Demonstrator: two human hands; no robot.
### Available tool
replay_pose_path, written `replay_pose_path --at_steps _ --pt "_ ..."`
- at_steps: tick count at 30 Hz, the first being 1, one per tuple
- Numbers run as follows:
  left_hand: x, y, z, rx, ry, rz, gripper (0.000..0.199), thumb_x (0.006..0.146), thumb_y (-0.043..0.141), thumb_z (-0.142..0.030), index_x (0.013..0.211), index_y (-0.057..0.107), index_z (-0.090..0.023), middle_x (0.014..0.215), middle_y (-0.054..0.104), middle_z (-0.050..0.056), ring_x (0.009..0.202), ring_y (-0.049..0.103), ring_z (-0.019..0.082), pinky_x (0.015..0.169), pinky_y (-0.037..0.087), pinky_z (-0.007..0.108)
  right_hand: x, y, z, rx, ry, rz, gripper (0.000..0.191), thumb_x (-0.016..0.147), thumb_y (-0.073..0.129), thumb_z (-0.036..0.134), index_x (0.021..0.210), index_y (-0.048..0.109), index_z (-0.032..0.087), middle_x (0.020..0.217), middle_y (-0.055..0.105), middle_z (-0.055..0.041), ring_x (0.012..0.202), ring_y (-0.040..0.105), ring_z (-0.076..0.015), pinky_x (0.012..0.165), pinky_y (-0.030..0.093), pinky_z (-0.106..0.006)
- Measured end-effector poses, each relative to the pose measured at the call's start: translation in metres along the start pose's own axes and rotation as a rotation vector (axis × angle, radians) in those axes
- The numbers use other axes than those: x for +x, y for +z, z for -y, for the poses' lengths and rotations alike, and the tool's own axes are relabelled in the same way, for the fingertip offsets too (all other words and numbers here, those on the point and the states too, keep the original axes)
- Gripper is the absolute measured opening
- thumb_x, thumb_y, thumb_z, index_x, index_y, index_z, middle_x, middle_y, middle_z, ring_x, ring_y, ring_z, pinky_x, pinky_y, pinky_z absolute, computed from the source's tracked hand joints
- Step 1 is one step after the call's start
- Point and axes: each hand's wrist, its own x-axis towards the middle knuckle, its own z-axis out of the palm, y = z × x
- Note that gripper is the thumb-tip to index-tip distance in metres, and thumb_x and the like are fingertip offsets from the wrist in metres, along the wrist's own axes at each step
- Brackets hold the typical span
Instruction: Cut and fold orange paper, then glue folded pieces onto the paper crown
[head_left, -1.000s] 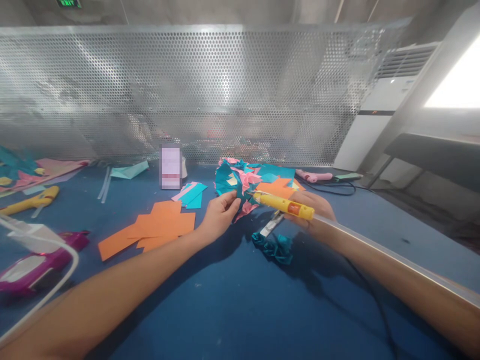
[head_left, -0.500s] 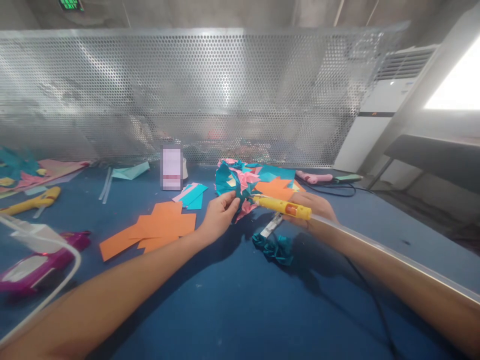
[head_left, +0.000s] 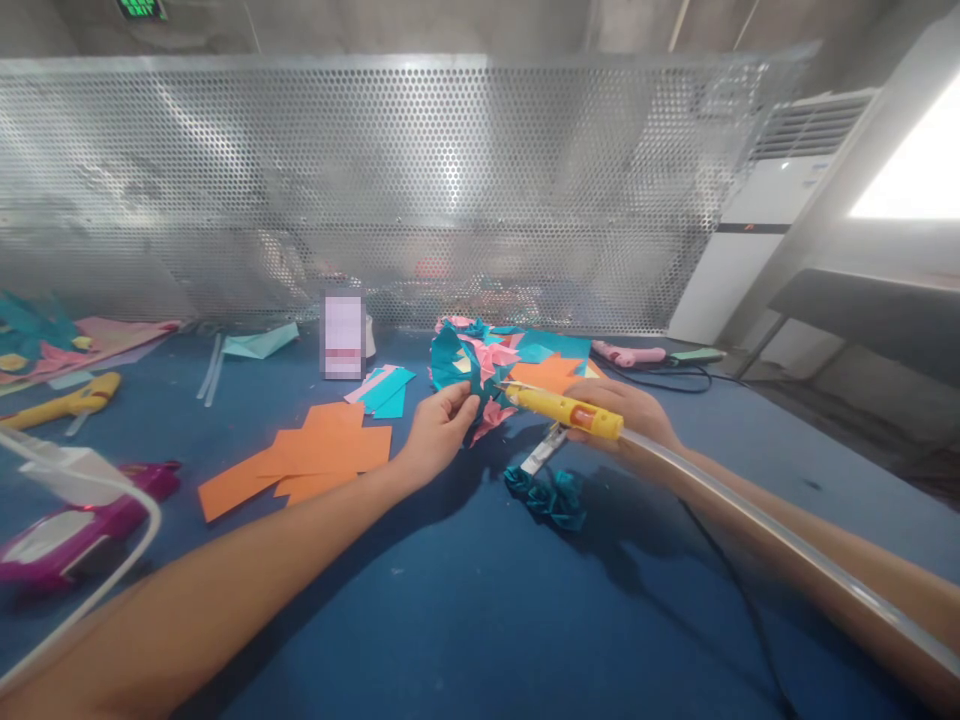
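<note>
A teal and pink folded-paper flower piece (head_left: 456,360) is pinched between the thumb and fingers of my left hand (head_left: 444,428). My right hand (head_left: 637,412) is wrapped around a yellow hot glue gun (head_left: 571,411), with a long clear glue stick (head_left: 720,478) running out of its back. The gun's nozzle points left and is at the side of the paper piece; whether it touches cannot be made out. Below the gun, crumpled teal paper flowers (head_left: 551,498) lie on the table beside a whitish strip (head_left: 543,452).
Orange paper sheets (head_left: 319,452) lie left of my left hand, with blue and pink slips (head_left: 390,388) behind. A magenta device (head_left: 82,525) and another yellow glue gun (head_left: 67,403) are at far left. A pink glue gun (head_left: 628,355) lies at back right. A perforated metal screen (head_left: 450,190) stands behind.
My right hand and forearm have risen slightly around the glue gun, and the glue stick's rear end has swung lower. The left hand and paper piece stay nearly still.
</note>
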Motion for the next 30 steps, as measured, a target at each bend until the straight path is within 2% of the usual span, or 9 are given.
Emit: replay_pose_path --at_steps 4,14,18,22,25,28,30 --pt "0.000 0.001 -0.001 -0.012 -0.005 -0.007 0.023 0.082 0.052 -0.035 0.087 0.059 -0.014 0.076 0.061 0.001 0.067 0.054 0.013 0.063 0.041 0.023 0.002 -0.006 0.005 -0.051 0.050 0.041 0.051 0.085 0.037 0.065 0.072 0.057 0.020 0.067 0.060 -0.0040 0.062 0.055 -0.0165 0.058 0.039 -0.027" --pt "0.000 0.000 -0.002 0.005 -0.003 -0.003 0.025 0.082 0.051 -0.035 0.090 0.060 -0.014 0.078 0.062 0.002 0.067 0.053 0.013 0.064 0.041 0.023 0.001 -0.003 0.003 -0.087 0.048 0.044 0.052 0.086 0.035 0.064 0.067 0.054 0.020 0.062 0.054 -0.0023 0.057 0.049 -0.0144 0.053 0.035 -0.026" --pt "0.000 0.001 -0.002 -0.003 -0.001 -0.030 0.022 0.081 0.053 -0.037 0.079 0.056 -0.015 0.067 0.054 -0.002 0.061 0.048 0.011 0.057 0.037 0.021 0.001 0.000 0.001 -0.017 0.066 0.009 0.053 0.085 0.033 0.066 0.070 0.056 0.020 0.063 0.056 -0.0025 0.059 0.051 -0.0155 0.054 0.038 -0.026" --pt "0.000 0.001 -0.004 0.003 -0.002 -0.050 0.023 0.080 0.053 -0.039 0.075 0.053 -0.016 0.061 0.046 -0.004 0.056 0.042 0.009 0.053 0.034 0.021 0.001 0.000 -0.003 0.080 0.076 0.015 0.056 0.085 0.032 0.066 0.075 0.061 0.020 0.073 0.063 -0.0059 0.068 0.058 -0.0187 0.062 0.045 -0.029" --pt "0.001 -0.001 -0.006 -0.004 0.009 -0.082 0.022 0.079 0.054 -0.038 0.075 0.054 -0.016 0.061 0.048 -0.004 0.056 0.043 0.009 0.055 0.036 0.021 0.000 0.002 -0.009 0.200 0.164 0.004 0.061 0.082 0.033 0.070 0.075 0.065 0.019 0.077 0.065 -0.0071 0.066 0.061 -0.0191 0.061 0.047 -0.030" --pt "0.002 -0.003 -0.006 -0.019 0.009 -0.138 0.022 0.079 0.055 -0.038 0.078 0.055 -0.016 0.065 0.054 -0.002 0.060 0.048 0.011 0.060 0.040 0.022 -0.002 0.004 -0.016 0.319 0.304 0.017 0.066 0.078 0.034 0.076 0.070 0.064 0.018 0.057 0.058 -0.0041 0.050 0.054 -0.0159 0.047 0.043 -0.027" --pt "0.002 -0.004 -0.005 -0.046 0.008 -0.160 0.025 0.080 0.055 -0.039 0.084 0.058 -0.015 0.072 0.060 0.001 0.065 0.052 0.012 0.063 0.043 0.024 -0.002 0.005 -0.019 0.386 0.396 0.001 0.065 0.076 0.035 0.076 0.075 0.061 0.017 0.049 0.051 -0.0007 0.042 0.050 -0.0144 0.041 0.039 -0.026"
